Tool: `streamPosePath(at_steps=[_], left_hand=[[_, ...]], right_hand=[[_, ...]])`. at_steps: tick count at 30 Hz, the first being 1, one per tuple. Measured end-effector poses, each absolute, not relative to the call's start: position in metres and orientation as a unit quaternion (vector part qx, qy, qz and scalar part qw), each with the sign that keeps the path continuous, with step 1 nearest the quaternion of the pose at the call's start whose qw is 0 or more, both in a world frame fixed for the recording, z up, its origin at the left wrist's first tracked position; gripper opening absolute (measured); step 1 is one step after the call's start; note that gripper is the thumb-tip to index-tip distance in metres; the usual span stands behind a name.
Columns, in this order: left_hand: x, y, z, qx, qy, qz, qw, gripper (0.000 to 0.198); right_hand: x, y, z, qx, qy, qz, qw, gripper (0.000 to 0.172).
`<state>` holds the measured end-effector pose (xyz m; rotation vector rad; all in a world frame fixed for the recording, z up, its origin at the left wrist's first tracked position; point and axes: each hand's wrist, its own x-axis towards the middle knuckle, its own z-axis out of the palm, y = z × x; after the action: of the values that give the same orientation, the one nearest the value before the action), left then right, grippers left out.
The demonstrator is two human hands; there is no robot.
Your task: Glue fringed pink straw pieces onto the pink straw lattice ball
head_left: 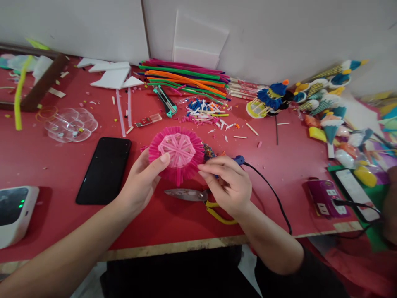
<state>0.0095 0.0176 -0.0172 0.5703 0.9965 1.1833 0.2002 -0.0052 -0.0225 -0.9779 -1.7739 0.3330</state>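
Note:
My left hand [144,176] grips the left side of a round pink craft piece [177,150], its thumb pressed on the face. The piece has a magenta pleated rim and pale pink strips crossing at its centre like spokes. At the rim's lower right, my right hand [229,180] pinches thumb and forefinger together; whatever lies between the tips is too small to make out. Below the piece, yellow-handled scissors [187,194] rest on the table, partly hidden by my right hand. Behind that hand shows a blue-tipped tool with a black cord [239,160].
On the red table [192,231] lie a black phone [104,170], a clear petal-shaped tray [72,125] and a green box cutter [165,100]. Coloured pipe cleaners [186,80] and cut scraps [204,109] lie at the back. A purple power socket [327,198] sits right, near craft figures [274,97].

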Motion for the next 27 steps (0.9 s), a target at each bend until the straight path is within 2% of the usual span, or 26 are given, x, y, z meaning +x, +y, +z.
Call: streamPosePath(at_steps=[10,23,27], left_hand=[[0.0073,0.0186,-0.0195,0.256,0.442,0.527,0.679,0.039],[0.0085,0.0194,-0.0192,0.256,0.423,0.536,0.684,0.027],[0.0087,0.0202,-0.0193,0.25,0.441,0.529,0.681,0.031]], right_hand=[[0.2038,-0.0035,-0.0279,-0.394,-0.766,0.106,0.497,0.031],[0.2023,-0.0063,-0.0263,-0.415,-0.737,0.09,0.526,0.024],[0.2024,-0.0066,-0.0257,-0.419,-0.731,0.08,0.532,0.023]])
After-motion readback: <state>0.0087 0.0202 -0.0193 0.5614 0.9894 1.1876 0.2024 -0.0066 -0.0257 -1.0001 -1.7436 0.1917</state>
